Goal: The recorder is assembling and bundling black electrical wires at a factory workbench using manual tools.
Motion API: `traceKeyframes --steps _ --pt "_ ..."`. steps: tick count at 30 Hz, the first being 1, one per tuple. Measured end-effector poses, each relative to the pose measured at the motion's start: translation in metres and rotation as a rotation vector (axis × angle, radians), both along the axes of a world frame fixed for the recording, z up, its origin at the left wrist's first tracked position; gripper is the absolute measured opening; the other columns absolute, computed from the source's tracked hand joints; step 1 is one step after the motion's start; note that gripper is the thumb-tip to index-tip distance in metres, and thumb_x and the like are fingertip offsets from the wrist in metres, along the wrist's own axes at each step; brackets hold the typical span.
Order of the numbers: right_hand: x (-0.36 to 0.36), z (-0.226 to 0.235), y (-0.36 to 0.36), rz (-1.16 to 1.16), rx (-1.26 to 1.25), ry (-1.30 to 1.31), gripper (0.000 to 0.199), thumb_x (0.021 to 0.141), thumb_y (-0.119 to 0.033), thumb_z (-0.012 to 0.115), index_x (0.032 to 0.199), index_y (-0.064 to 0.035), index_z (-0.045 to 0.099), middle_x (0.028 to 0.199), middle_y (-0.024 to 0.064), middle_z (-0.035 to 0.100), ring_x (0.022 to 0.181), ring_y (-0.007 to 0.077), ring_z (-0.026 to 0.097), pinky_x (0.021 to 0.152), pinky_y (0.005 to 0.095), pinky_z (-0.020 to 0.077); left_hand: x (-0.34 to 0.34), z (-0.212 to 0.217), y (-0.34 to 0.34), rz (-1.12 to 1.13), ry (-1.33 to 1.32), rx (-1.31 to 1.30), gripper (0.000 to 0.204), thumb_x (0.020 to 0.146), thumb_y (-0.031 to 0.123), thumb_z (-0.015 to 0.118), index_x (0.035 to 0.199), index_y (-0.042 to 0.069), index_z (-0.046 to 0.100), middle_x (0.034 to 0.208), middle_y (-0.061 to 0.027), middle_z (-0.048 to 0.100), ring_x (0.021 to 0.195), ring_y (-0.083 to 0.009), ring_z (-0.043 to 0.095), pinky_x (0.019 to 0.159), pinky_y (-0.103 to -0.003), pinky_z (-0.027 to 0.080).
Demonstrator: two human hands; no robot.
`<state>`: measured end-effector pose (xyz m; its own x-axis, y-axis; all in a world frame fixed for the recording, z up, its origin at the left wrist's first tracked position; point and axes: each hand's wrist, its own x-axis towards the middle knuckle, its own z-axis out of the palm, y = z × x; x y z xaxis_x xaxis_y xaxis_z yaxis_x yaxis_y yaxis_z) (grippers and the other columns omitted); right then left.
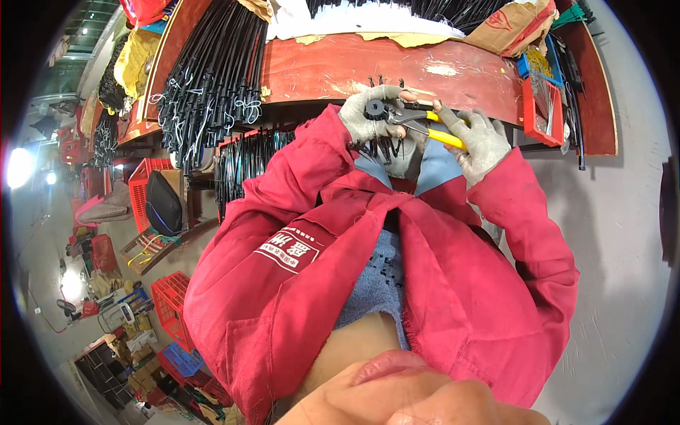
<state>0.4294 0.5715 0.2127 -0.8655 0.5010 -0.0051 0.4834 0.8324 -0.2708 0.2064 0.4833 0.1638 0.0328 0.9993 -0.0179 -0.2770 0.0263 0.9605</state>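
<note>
- The left hand [370, 113], in a grey work glove, is clenched around a small black round part [375, 108] with thin black prongs hanging below the palm, held just in front of the near edge of the table [340, 67].
- The right hand [476, 138], also in a grey glove, has its grip closed on the yellow handles of a pair of pliers [423, 122]; the dark nose of the tool points toward the left hand and meets the black part there.
- Both hands sit close together, above the person's red jacket sleeves [297, 170], near the middle of the table's near edge.
- The table has a worn reddish-brown top.
- On the table's left end lies a thick bundle of black rods [212, 71] tied with pale wire, reaching over the near edge.
- Along the far edge lie more black rods on white sheeting [354, 25] and a torn cardboard box [513, 25].
- At the right end stands a small red bin [542, 106], with a blue tray [531, 64] just behind it.
- On the floor to the left stand red crates [170, 297].
</note>
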Motion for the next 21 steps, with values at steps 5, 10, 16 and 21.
traceKeyframes --steps 5,10,16,21 --pt "-0.01 0.007 -0.002 -0.049 0.214 -0.043 0.054 0.079 -0.028 0.056 0.128 -0.0286 0.034 0.103 0.014 0.051 0.096 0.0313 0.05 0.081 0.0457 0.0368 0.001 0.0 -0.003 0.049 -0.219 0.044 0.053 0.061 -0.001 0.073 0.109 0.004 0.05 0.102 -0.005 0.055 0.092 -0.0133 0.054 0.079 -0.026 0.048" --pt "-0.008 -0.012 0.014 -0.087 -0.395 0.011 0.029 0.076 -0.035 0.057 0.098 -0.0152 0.053 0.076 0.0133 0.059 0.072 0.0306 0.058 0.061 0.037 0.0454 0.002 0.01 0.004 -0.049 0.008 -0.014 0.056 0.065 0.003 0.072 0.113 0.003 0.045 0.101 -0.0051 0.055 0.095 -0.0141 0.053 0.083 -0.026 0.043" --pt "-0.014 0.039 0.017 -0.079 0.245 -0.292 0.021 0.07 -0.019 0.058 0.088 -0.0109 0.052 0.07 0.0102 0.059 0.061 0.0278 0.059 0.053 0.0397 0.0463 0.013 -0.007 0.003 0.082 -0.306 0.005 0.06 0.064 -0.001 0.07 0.116 0.003 0.041 0.095 -0.004 0.054 0.086 -0.012 0.053 0.078 -0.024 0.045" --pt "-0.003 -0.007 0.039 -0.098 0.154 0.044 0.025 0.07 -0.02 0.061 0.091 -0.0095 0.052 0.078 0.0116 0.059 0.07 0.0307 0.058 0.06 0.0395 0.0466 0.019 -0.022 0.003 0.347 0.217 0.292 0.046 0.072 -0.009 0.056 0.115 0.001 0.041 0.095 -0.0114 0.055 0.075 -0.0167 0.057 0.065 -0.026 0.05"
